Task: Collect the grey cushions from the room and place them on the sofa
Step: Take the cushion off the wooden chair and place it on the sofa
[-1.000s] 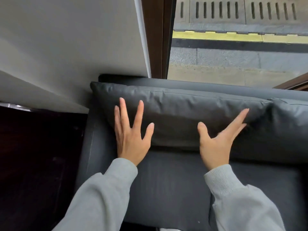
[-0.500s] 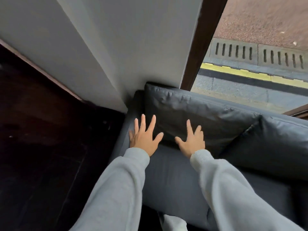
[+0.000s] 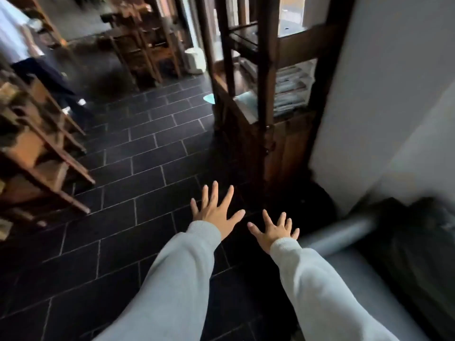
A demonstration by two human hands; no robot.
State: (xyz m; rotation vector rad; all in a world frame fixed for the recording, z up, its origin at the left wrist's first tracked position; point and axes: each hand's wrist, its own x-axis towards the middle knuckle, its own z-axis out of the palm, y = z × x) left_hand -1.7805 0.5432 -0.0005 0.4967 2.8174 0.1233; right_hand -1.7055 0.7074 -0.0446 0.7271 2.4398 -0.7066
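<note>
The grey sofa (image 3: 344,236) shows only at the lower right edge, its rounded arm and part of the seat in view. A dark grey cushion (image 3: 423,232) leans at the sofa's back, blurred. My left hand (image 3: 216,212) is stretched out over the dark tiled floor, fingers spread, holding nothing. My right hand (image 3: 274,230) is beside it, just left of the sofa arm, also spread and empty. Both hands are clear of the cushion.
Dark tiled floor (image 3: 138,168) spreads ahead. A dark wooden shelf unit (image 3: 266,99) stands ahead right, against a white wall (image 3: 384,107). Wooden chairs (image 3: 37,153) crowd the left edge, more wooden furniture (image 3: 145,45) stands farther back. A person (image 3: 32,60) stands far left.
My view has swung left from the sofa back to the room. Both hands came off the cushion and now hover over the floor.
</note>
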